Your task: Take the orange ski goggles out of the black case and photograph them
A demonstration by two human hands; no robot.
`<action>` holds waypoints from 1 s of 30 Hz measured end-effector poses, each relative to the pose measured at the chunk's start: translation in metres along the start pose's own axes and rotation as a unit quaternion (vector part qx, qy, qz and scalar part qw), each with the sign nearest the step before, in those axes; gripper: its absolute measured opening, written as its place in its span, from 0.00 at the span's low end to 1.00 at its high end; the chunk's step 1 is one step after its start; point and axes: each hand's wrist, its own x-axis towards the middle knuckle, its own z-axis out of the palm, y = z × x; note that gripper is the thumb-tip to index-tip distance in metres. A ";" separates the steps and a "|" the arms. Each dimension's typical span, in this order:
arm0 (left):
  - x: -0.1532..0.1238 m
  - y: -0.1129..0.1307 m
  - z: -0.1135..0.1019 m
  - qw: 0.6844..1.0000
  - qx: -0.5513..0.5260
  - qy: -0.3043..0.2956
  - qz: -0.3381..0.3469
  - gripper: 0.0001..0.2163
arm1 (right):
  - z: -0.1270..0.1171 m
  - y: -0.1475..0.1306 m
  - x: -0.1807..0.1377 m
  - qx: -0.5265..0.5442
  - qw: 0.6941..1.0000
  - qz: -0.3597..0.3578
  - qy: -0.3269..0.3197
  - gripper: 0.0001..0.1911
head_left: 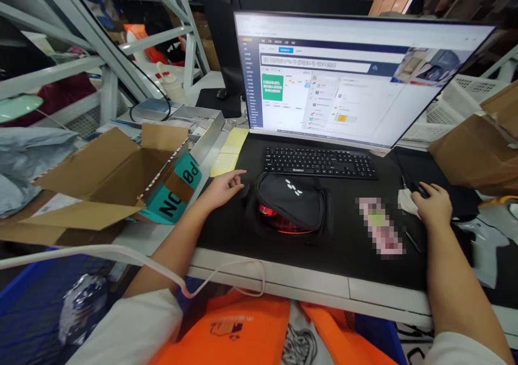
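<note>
My left hand (223, 188) rests on the black desk mat (343, 246) with its fingers loosely curled and the forefinger stretched toward a black pouch (292, 200). It holds nothing. That pouch lies in front of the black keyboard (319, 162), with red showing at its open edge. My right hand (434, 204) lies closed over a dark mouse (421, 189) at the right of the mat. A large monitor (343, 76) with a lit screen stands behind the keyboard.
An open cardboard box (109, 178) and a teal carton (176, 192) sit at the left. Yellow notes (230, 150) lie beside the keyboard. Another cardboard box (479, 149) stands at the right. A white cable (162, 270) hangs over the desk's front edge. Metal shelving stands at the back left.
</note>
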 end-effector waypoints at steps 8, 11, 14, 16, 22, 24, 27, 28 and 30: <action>-0.001 0.005 -0.001 1.000 0.005 0.004 0.002 0.22 | -0.002 -0.003 -0.001 0.000 1.000 0.000 0.006 0.33; -0.001 0.005 -0.002 1.000 0.008 0.004 0.007 0.20 | -0.003 -0.003 -0.001 -0.001 1.000 0.004 0.003 0.34; -0.001 0.006 -0.002 1.000 0.007 0.004 0.004 0.19 | -0.002 -0.001 -0.001 0.000 1.000 0.001 0.003 0.35; -0.001 0.006 -0.001 1.000 0.006 0.006 -0.003 0.19 | -0.002 0.000 -0.001 0.000 1.000 -0.008 0.005 0.36; -0.002 0.012 -0.001 0.999 0.014 0.048 0.008 0.19 | -0.003 -0.002 -0.001 0.005 1.000 -0.028 0.006 0.40; -0.006 0.020 -0.004 0.997 0.018 0.076 0.023 0.20 | -0.004 -0.003 -0.002 0.016 0.999 -0.029 0.011 0.39; -0.018 0.043 -0.011 0.988 0.033 0.129 0.080 0.22 | -0.005 -0.004 -0.002 0.034 0.999 -0.018 0.032 0.36; -0.023 0.054 -0.012 0.982 0.045 0.142 0.119 0.21 | -0.005 -0.004 -0.002 0.038 0.998 -0.012 0.040 0.35; -0.033 0.079 -0.012 0.962 0.079 0.135 0.223 0.18 | -0.004 -0.004 0.000 0.042 0.998 -0.001 0.054 0.34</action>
